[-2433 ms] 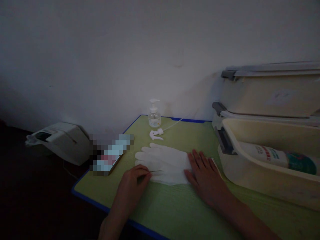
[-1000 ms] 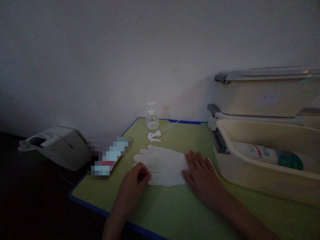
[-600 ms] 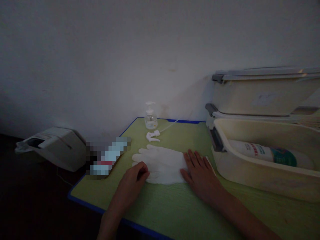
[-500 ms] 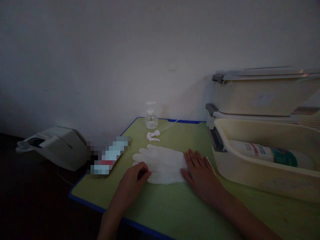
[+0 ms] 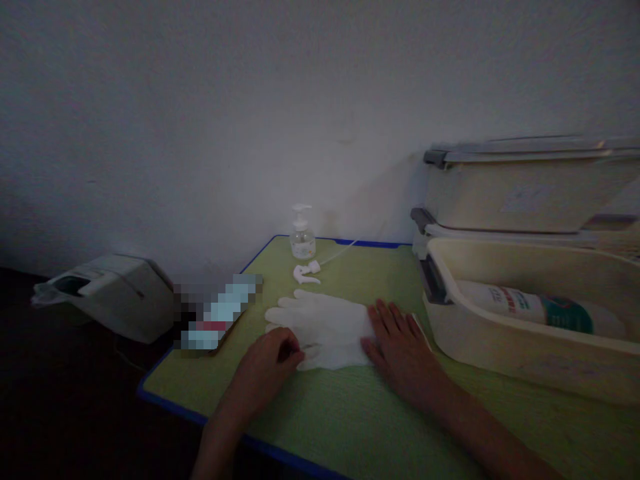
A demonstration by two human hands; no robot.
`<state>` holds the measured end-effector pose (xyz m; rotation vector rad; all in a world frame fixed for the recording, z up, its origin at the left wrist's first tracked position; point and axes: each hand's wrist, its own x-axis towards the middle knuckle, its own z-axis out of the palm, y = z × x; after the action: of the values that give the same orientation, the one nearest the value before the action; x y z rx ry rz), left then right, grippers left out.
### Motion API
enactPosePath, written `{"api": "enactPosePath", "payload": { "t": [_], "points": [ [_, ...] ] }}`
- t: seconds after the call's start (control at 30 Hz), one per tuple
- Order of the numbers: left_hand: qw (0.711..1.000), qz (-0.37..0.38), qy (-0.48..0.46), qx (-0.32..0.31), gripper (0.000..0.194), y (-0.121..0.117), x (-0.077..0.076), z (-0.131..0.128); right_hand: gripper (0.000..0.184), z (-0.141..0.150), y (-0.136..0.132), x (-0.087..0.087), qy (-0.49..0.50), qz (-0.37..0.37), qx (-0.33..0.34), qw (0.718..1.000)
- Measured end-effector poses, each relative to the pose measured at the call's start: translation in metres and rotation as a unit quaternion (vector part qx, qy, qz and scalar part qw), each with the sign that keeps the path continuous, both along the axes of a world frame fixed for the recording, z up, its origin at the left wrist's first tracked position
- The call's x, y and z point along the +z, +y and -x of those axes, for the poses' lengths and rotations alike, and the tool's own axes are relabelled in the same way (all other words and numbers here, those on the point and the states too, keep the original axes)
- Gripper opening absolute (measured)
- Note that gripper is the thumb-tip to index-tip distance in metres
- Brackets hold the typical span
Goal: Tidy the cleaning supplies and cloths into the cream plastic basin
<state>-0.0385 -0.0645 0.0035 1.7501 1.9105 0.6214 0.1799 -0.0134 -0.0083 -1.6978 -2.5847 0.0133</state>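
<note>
A white glove lies flat on the green table, its fingers pointing left and its cuff to the right. My left hand pinches the glove near its thumb side, with the fingertips closed on the material. Over the cuff end rests my right hand, palm down with fingers spread, pressing on the glove. Beyond the glove lies a white spray trigger head with a thin tube. Behind that stands a clear pump bottle.
An open cream bin on the right holds a white and green bottle. Lidded bins are stacked behind it. A blurred-out flat item lies at the table's left edge. A white waste bin is on the floor at left.
My left hand has shifted slightly down and left, and a small fold shows in the glove beside its fingertips. The right hand stays in place.
</note>
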Motion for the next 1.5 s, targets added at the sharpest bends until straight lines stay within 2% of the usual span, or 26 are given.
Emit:
{"api": "enactPosePath", "payload": {
  "t": [0.17, 0.4, 0.67, 0.9, 1.27, 1.4, 1.5],
  "points": [
    [0.999, 0.016, 0.033, -0.002, 0.008, 0.001, -0.002, 0.001, 0.058, 0.001, 0.001, 0.002, -0.011, 0.009, -0.004, 1.000],
    [0.999, 0.021, 0.032, 0.002, 0.009, 0.002, 0.006, -0.001, 0.057, 0.000, 0.000, 0.001, 0.015, 0.003, 0.002, 1.000],
    [0.999, -0.005, 0.038, -0.003, 0.008, 0.005, -0.004, 0.002, 0.058, -0.001, 0.001, -0.003, 0.019, -0.011, 0.009, 1.000],
    [1.000, 0.001, 0.014, -0.013, 0.007, 0.008, -0.003, 0.003, 0.057, -0.002, 0.001, -0.005, 0.031, -0.023, 0.010, 0.999],
    [0.997, -0.037, -0.072, 0.016, 0.010, 0.006, -0.004, 0.002, 0.061, -0.003, 0.002, 0.002, 0.020, 0.006, 0.002, 1.000],
    [0.995, -0.035, -0.093, 0.025, 0.014, 0.003, -0.006, 0.000, 0.061, -0.007, 0.003, -0.004, 0.039, -0.031, 0.015, 0.999],
    [0.997, -0.026, -0.072, 0.032, 0.019, 0.001, -0.007, -0.003, 0.060, -0.010, 0.006, -0.009, 0.057, -0.072, 0.036, 0.995]
  ]
}}
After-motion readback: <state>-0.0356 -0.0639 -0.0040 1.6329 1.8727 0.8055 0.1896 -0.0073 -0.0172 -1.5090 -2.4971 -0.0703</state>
